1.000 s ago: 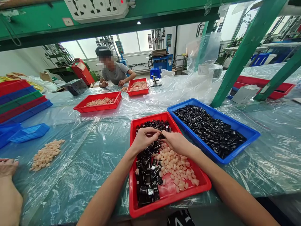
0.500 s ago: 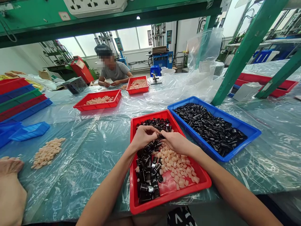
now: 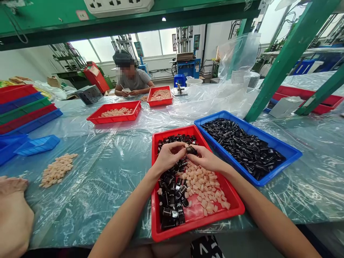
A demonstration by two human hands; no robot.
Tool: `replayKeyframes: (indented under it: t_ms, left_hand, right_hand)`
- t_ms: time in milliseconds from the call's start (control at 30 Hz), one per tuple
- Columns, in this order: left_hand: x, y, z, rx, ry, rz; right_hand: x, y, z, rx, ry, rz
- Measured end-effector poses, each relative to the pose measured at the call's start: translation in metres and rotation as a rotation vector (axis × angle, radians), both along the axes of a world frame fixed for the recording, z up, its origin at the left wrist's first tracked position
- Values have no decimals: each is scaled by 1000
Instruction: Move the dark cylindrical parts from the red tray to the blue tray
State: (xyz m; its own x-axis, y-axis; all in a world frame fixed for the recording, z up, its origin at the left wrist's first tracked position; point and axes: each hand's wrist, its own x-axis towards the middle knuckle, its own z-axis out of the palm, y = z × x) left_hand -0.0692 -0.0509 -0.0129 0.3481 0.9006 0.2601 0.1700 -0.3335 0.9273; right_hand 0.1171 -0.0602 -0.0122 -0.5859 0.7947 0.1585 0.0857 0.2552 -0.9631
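Note:
Over the red tray (image 3: 154,186), my left hand (image 3: 170,156) and my right hand (image 3: 206,157) meet with bent fingers. Between the fingertips of both is a small glossy black piece (image 3: 191,149); a tiny pale spot shows beside it at the left fingertips, too small to name. Under my hands the tray holds loose black pieces (image 3: 169,195) along its left and far sides. Pale pinkish pieces (image 3: 201,182) are heaped on its right side, partly covered by my right hand.
A blue tray (image 3: 292,154) full of black pieces adjoins the red one. A pale pile (image 3: 57,170) lies on the plastic-covered table, near another person's arm (image 3: 14,215). Stacked trays (image 3: 27,109) stand left. Across the table sits a person (image 3: 131,77). A green post (image 3: 282,68) rises right.
My fingertips have parted slightly, and the black piece between them now shows clearly. The whole view has shifted a little to the right; the trays stay put.

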Motion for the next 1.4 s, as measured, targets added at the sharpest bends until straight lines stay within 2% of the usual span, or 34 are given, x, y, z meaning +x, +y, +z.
replayKeyframes:
  t_ms: [300,433,500,633,767,833,1100,1167,1267,1333,1400]
  left_hand:
    - [-3,1,0,94,164,5]
    - [-7,6,-3,253,584,92]
    - [-9,7,-5,305,729,96]
    - [-17,8,-7,350,856,-28]
    - [-26,13,-4,331,946,-169]
    - [-27,16,-3,304,949,-189]
    - [-19,18,-5,329,888,-131]
    - [-17,18,-4,336,779,-46]
    - [-14,15,1,285,506,98]
    - [-12,13,4,210,342,131]
    - [-11,11,6,153,245,127]
  right_hand:
    - [1,4,-9,-245,99,105]
    - [1,6,-10,-318,96,112]
    - [0,7,-11,-351,120,86]
    - [-1,9,-11,-291,181,-43]
    - [0,12,-13,-214,175,-57]
    - [1,13,-14,-224,185,-60]
    - [0,15,-14,-226,192,-91]
    - [0,15,-14,-194,166,-125]
    - [0,14,-12,-49,109,-286]
    - [-1,12,-9,47,60,-357]
    - [-2,9,-6,93,-6,-347]
